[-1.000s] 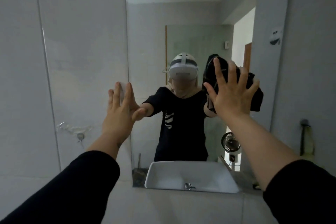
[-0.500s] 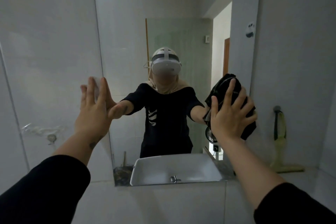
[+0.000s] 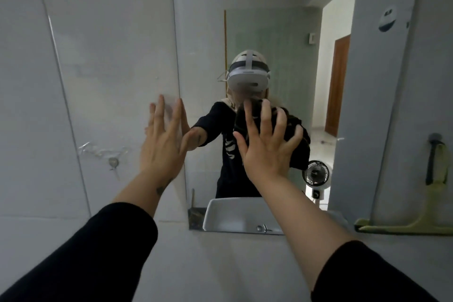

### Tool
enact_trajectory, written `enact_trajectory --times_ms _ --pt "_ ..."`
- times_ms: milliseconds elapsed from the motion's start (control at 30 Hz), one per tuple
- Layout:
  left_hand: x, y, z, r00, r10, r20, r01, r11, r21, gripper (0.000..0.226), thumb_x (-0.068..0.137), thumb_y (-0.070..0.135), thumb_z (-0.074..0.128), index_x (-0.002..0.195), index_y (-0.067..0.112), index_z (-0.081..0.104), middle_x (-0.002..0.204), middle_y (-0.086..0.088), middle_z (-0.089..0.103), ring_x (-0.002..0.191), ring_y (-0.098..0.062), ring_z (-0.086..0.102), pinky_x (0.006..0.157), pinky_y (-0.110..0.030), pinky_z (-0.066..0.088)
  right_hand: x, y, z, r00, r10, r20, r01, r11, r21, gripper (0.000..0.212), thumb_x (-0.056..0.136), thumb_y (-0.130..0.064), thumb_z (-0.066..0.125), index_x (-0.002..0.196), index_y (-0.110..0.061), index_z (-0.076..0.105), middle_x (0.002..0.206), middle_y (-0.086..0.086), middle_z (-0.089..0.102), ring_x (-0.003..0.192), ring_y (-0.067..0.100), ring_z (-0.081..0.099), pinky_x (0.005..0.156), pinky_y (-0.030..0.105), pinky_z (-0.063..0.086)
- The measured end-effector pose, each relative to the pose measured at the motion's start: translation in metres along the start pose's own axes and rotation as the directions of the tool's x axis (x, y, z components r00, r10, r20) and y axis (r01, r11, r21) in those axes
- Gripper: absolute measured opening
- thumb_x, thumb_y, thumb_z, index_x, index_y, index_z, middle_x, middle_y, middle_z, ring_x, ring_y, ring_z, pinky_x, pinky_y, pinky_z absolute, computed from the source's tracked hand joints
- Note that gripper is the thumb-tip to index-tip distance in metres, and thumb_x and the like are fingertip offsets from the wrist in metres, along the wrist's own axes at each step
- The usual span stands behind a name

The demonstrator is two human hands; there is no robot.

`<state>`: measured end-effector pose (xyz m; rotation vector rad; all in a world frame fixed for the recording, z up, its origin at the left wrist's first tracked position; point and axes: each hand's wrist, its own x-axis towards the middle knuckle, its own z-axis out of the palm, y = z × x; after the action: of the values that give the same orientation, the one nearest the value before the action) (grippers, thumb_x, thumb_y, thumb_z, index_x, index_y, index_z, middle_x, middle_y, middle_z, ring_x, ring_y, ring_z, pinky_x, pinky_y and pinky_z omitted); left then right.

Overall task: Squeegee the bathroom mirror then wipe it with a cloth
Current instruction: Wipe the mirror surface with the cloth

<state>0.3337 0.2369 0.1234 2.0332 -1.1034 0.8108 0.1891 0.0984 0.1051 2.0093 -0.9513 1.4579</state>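
I am pressing my right hand (image 3: pixel 266 147), fingers spread wide and flat, onto a dark cloth (image 3: pixel 293 130) against the middle of the mirror (image 3: pixel 282 39), while my left hand (image 3: pixel 163 142) is bracing open and empty on the wall (image 3: pixel 98 56) at the mirror's left edge. The squeegee (image 3: pixel 434 201) is hanging on the wall well to the right, so I am judging this the wiping step; next I am needing firm, overlapping strokes toward the unwiped glass.
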Motion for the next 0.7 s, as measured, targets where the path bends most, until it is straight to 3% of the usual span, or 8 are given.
enact_trajectory --times_ms 100,367,567,700 --pt "-0.035 -0.018 0.012 0.999 0.025 0.038 -0.027 0.998 0.058 0.071 0.098 0.052 0.031 0.143 0.036 -0.021 0.153 0.006 -0.030 0.142 -0.016 -0.025 0.117 -0.052 0.004 0.005 -0.027 0.002 0.991 -0.133 -0.014 0.133 0.991 -0.026 0.068 0.094 -0.055 0.030 0.152 -0.028 0.006 0.147 0.011 0.020 0.130 0.035 0.026 0.098 0.063 0.022" --pt "-0.076 -0.036 0.037 0.989 -0.076 0.128 0.066 0.995 0.080 0.081 0.094 0.056 0.033 0.142 0.026 -0.025 0.152 0.011 -0.030 0.142 -0.011 -0.024 0.117 -0.051 0.004 -0.016 -0.078 0.013 0.912 -0.409 -0.009 0.407 0.910 -0.078 0.070 0.092 -0.053 0.035 0.152 -0.025 0.009 0.145 0.012 0.023 0.131 0.035 0.030 0.100 0.062 0.020" --pt "-0.089 -0.026 0.046 0.985 -0.047 0.166 0.034 0.996 0.079 0.086 0.093 0.055 0.038 0.141 0.024 -0.025 0.151 0.011 -0.028 0.140 -0.010 -0.025 0.116 -0.053 0.006 -0.052 -0.049 0.020 0.892 -0.450 0.029 0.450 0.884 -0.123 0.074 0.090 -0.057 0.037 0.152 -0.028 0.007 0.148 0.010 0.020 0.132 0.034 0.025 0.102 0.060 0.019" --pt "-0.090 -0.011 0.045 0.979 -0.019 0.203 -0.009 0.991 0.137 0.096 0.089 0.051 0.050 0.141 0.025 -0.026 0.151 0.009 -0.030 0.143 -0.016 -0.021 0.116 -0.055 0.011 -0.061 -0.011 0.016 0.917 -0.395 0.055 0.399 0.907 -0.132 0.073 0.091 -0.056 0.037 0.152 -0.030 0.008 0.150 0.009 0.023 0.134 0.034 0.029 0.102 0.060 0.023"
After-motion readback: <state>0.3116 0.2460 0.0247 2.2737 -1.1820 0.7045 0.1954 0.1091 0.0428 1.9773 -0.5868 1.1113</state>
